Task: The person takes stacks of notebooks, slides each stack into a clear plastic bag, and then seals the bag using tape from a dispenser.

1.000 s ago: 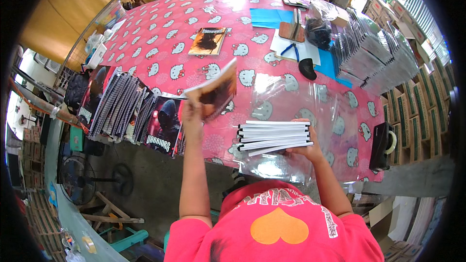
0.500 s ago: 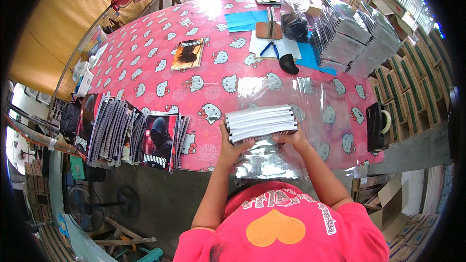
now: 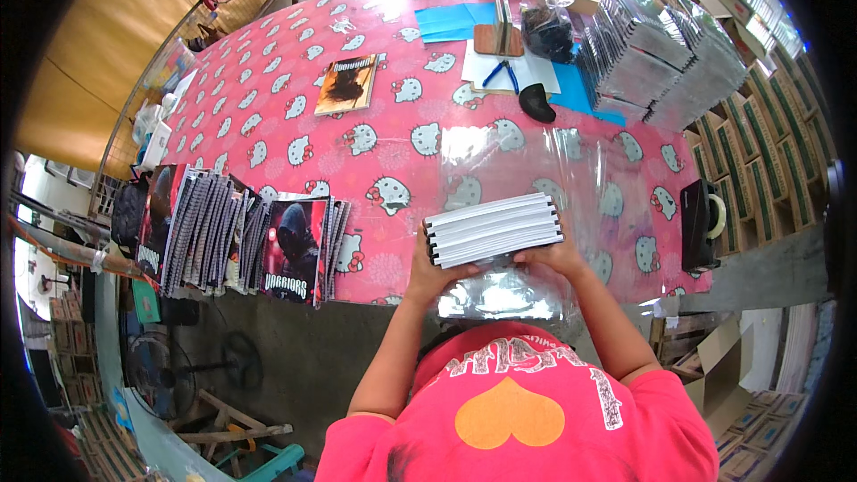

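Between my two hands is a stack of notebooks (image 3: 493, 230), white page edges facing up and dark bindings showing at the ends. My left hand (image 3: 434, 270) grips its left end, the thumb along the near side. Around the right end my right hand (image 3: 561, 254) is closed in the same way. Beneath the stack lies a clear plastic sheet (image 3: 504, 293), shiny near the table's front edge. To the left stands a row of spiral notebooks (image 3: 210, 230), with a dark hooded figure on the front cover (image 3: 295, 245).
A single book (image 3: 348, 85) lies mid-table. Farther right are blue-handled pliers (image 3: 503, 76), a black curved object (image 3: 536, 103), a wooden stand (image 3: 497, 40) and tall piles of plastic-wrapped spiral notebooks (image 3: 638, 58). A tape dispenser (image 3: 701, 225) sits at the right edge.
The stack in my hands has shifted slightly right and tilted, its right end now higher. Both hands keep hold of it. The view has moved a little.
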Available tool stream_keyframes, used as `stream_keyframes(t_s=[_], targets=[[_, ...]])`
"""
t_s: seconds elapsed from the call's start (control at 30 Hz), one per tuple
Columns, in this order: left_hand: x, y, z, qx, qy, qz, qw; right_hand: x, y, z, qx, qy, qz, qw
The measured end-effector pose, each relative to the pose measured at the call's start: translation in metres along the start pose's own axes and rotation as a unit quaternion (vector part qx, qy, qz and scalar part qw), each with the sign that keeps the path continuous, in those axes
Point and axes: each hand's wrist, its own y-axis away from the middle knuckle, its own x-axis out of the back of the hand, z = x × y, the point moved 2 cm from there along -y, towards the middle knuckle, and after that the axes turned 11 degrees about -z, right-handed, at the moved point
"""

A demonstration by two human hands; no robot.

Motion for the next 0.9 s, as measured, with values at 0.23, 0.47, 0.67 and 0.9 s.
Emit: stream_keyframes(t_s=[0.23, 0.47, 0.67, 0.9], targets=[[0.005, 0.002, -0.059, 0.026, 0.014, 0.021, 0.999, -0.013, 0.0, 0.007, -0.127, -0.199, 0.035, 0.971], [-0.014, -0.005, 0.014, -0.028, 0.05, 0.065, 0.996, 0.0, 0.007, -0.026, -0.129, -0.067, 0.034, 0.989], [-0.051, -0.011, 0.124, -0.364, -0.264, -0.033, 0.892, 0.051, 0.07, -0.011, -0.18, -0.419, -0.053, 0.889], [-0.069, -0.035, 0.105, -0.197, -0.02, -0.041, 0.979, 0.085, 0.067, -0.088, -0.09, -0.406, 0.098, 0.904]])
